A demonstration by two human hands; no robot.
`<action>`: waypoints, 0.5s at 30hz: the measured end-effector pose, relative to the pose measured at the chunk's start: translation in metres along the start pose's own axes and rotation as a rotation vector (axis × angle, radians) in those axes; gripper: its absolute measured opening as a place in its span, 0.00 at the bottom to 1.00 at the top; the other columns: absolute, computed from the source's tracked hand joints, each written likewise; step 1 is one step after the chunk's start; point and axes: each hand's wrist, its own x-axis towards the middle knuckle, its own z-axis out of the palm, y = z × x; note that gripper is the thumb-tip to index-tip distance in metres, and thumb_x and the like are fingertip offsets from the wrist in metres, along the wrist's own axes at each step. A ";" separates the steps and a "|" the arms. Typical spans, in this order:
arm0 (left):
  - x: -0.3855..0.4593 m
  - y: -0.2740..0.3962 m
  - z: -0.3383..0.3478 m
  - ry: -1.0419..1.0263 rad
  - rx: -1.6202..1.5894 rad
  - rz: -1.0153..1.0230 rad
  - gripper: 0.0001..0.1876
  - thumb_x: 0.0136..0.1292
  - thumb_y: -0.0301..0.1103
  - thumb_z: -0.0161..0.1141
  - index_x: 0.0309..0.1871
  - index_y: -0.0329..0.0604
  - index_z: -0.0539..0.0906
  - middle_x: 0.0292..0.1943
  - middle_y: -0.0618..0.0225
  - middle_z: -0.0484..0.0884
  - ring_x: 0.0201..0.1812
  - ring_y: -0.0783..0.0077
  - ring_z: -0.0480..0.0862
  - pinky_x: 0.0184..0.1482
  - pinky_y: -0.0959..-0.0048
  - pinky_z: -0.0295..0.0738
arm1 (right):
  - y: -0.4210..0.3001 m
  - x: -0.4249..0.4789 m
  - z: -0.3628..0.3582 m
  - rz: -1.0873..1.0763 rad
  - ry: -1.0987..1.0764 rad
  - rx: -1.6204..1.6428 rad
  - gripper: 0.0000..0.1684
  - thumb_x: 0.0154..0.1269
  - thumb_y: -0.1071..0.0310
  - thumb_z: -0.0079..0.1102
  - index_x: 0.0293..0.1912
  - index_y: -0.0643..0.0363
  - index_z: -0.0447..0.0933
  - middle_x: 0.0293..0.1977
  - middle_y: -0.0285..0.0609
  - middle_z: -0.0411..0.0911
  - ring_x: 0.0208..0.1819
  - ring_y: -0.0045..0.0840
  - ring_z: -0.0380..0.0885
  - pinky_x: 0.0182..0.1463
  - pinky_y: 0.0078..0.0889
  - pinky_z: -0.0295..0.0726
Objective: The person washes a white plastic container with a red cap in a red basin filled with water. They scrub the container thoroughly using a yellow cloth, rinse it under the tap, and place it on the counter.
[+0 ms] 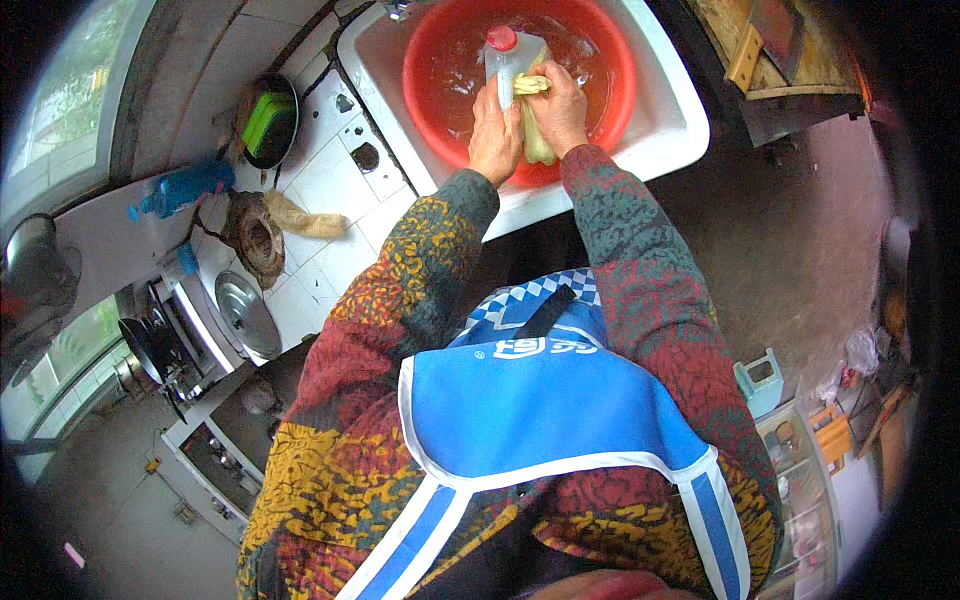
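A translucent plastic bottle point(498, 61) with a red screw cap point(502, 37) is held over a red plastic basin point(628, 71). My left hand point(495, 133) grips the bottle along its left side. In my right hand point(561, 109) is a pale yellow cloth point(535, 142), bunched between the fingers and pressed against the bottle's right side. Part of the cloth hangs down below the hands. Water point(457, 97) lies in the basin, which sits inside a white sink point(675, 135). My hands and the cloth hide the lower part of the bottle.
A tiled counter point(330, 180) adjoins the sink on the left. On it are a dark pan point(289, 142) with a green item point(266, 124), a blue bottle point(184, 187), a loofah point(304, 217) and a metal lid point(247, 315). A wooden cabinet point(780, 45) stands at upper right.
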 end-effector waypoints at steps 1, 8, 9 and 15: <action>-0.003 -0.003 0.002 -0.015 0.004 -0.037 0.28 0.68 0.39 0.43 0.68 0.37 0.54 0.64 0.41 0.59 0.65 0.43 0.60 0.66 0.57 0.55 | -0.004 -0.012 -0.001 0.036 0.053 -0.055 0.11 0.51 0.70 0.62 0.37 0.59 0.75 0.32 0.46 0.79 0.34 0.40 0.78 0.39 0.37 0.76; -0.002 -0.005 0.004 -0.022 0.016 -0.028 0.28 0.68 0.40 0.42 0.67 0.35 0.55 0.64 0.42 0.59 0.66 0.45 0.59 0.67 0.58 0.54 | 0.008 -0.043 -0.013 0.404 -0.100 0.173 0.12 0.56 0.63 0.65 0.32 0.62 0.77 0.25 0.41 0.79 0.27 0.18 0.76 0.33 0.26 0.75; -0.005 -0.004 0.007 -0.007 0.031 0.026 0.28 0.68 0.40 0.43 0.68 0.36 0.55 0.64 0.42 0.59 0.66 0.45 0.58 0.67 0.58 0.52 | 0.007 -0.029 -0.011 0.369 0.002 0.187 0.13 0.57 0.62 0.64 0.33 0.63 0.77 0.26 0.41 0.80 0.28 0.19 0.77 0.34 0.27 0.75; 0.001 0.009 0.001 -0.039 0.020 -0.021 0.28 0.68 0.40 0.42 0.68 0.38 0.55 0.64 0.44 0.59 0.66 0.46 0.58 0.67 0.59 0.53 | 0.011 0.046 0.008 0.255 0.021 0.150 0.11 0.57 0.60 0.59 0.36 0.56 0.77 0.30 0.46 0.81 0.33 0.36 0.82 0.39 0.37 0.77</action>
